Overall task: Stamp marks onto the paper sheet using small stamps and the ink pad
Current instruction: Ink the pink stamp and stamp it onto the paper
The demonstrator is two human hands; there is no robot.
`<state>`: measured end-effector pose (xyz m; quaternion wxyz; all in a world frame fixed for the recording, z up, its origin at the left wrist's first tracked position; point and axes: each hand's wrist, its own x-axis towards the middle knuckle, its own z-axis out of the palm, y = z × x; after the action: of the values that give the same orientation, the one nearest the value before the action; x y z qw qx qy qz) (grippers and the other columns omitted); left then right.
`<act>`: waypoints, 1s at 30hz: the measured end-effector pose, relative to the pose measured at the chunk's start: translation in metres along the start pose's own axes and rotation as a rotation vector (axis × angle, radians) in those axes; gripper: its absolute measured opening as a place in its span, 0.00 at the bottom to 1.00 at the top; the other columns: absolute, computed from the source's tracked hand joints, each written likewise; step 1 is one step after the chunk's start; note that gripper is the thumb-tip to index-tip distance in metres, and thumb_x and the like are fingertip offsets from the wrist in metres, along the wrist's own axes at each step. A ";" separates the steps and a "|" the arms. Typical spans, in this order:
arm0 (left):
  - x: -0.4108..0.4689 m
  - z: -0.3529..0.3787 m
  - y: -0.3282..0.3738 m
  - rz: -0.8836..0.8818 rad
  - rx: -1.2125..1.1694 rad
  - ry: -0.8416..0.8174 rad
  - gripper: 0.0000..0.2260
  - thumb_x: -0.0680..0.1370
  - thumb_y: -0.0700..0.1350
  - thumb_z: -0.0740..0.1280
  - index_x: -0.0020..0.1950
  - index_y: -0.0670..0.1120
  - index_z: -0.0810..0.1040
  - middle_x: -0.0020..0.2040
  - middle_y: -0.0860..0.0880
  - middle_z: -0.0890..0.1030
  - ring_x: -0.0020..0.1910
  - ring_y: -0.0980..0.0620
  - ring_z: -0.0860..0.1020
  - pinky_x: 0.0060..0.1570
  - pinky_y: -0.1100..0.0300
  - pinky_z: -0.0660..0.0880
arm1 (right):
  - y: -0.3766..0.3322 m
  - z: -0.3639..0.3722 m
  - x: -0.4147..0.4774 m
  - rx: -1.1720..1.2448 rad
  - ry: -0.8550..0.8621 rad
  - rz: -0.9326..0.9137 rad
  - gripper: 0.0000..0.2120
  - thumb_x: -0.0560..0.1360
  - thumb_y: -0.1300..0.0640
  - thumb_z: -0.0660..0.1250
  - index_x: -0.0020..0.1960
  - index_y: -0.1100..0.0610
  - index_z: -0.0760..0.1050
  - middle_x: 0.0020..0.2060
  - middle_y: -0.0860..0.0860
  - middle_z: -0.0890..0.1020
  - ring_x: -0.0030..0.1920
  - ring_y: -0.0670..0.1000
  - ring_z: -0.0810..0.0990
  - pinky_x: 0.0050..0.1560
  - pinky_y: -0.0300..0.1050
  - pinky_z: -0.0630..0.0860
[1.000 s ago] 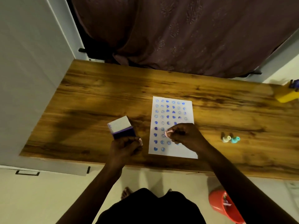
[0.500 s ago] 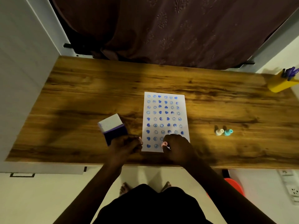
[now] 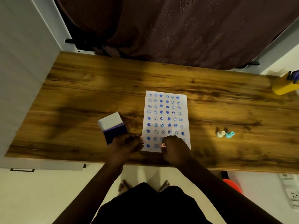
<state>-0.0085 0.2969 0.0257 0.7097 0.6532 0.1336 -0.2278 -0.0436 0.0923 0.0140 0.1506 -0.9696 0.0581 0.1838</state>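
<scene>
A white paper sheet (image 3: 166, 110) lies on the wooden table (image 3: 80, 94), covered with rows of blue smiley and heart marks. My right hand (image 3: 175, 148) is closed on a small pink stamp (image 3: 163, 145), which is pressed onto the sheet's bottom row. Left of the sheet stands the ink pad (image 3: 113, 128) with its white lid raised over a purple base. My left hand (image 3: 127, 145) grips the near end of the ink pad and touches the sheet's lower left edge. A cream stamp (image 3: 220, 133) and a teal stamp (image 3: 229, 134) lie on the table to the right.
A yellow holder (image 3: 284, 85) with purple pens stands at the far right edge. A dark curtain (image 3: 178, 29) hangs behind the table and a white wall panel (image 3: 19, 62) bounds the left. Below the near edge are my feet, an orange bucket (image 3: 233, 185) and wall sockets.
My right hand moved the pink stamp from the sheet's lower middle rows down to the bottom row. The left hand stayed on the ink pad. The camera view shifted slightly.
</scene>
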 end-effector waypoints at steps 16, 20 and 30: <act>-0.007 0.009 0.002 0.048 0.027 -0.058 0.02 0.74 0.40 0.77 0.45 0.45 0.88 0.45 0.43 0.89 0.45 0.44 0.89 0.43 0.57 0.85 | 0.047 -0.062 -0.009 0.705 0.161 0.087 0.12 0.71 0.46 0.78 0.43 0.55 0.86 0.37 0.50 0.88 0.36 0.46 0.85 0.38 0.39 0.80; -0.008 0.025 -0.001 -0.041 0.050 -0.084 0.08 0.74 0.40 0.78 0.52 0.43 0.87 0.47 0.41 0.89 0.49 0.40 0.88 0.56 0.43 0.84 | 0.067 -0.072 -0.033 1.166 0.129 0.116 0.19 0.63 0.42 0.79 0.49 0.52 0.87 0.41 0.54 0.88 0.39 0.49 0.86 0.42 0.40 0.81; -0.024 0.077 0.005 -0.009 0.087 -0.320 0.09 0.75 0.39 0.77 0.55 0.42 0.87 0.53 0.41 0.88 0.51 0.39 0.88 0.56 0.48 0.84 | 0.068 -0.054 -0.070 1.202 0.049 -0.013 0.12 0.72 0.52 0.78 0.54 0.50 0.86 0.51 0.50 0.88 0.51 0.51 0.87 0.47 0.43 0.84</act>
<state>-0.0349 0.2242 0.0500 0.6920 0.6379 0.0117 -0.3376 -0.1014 0.0153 0.0699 0.6722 -0.7188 0.1493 0.0953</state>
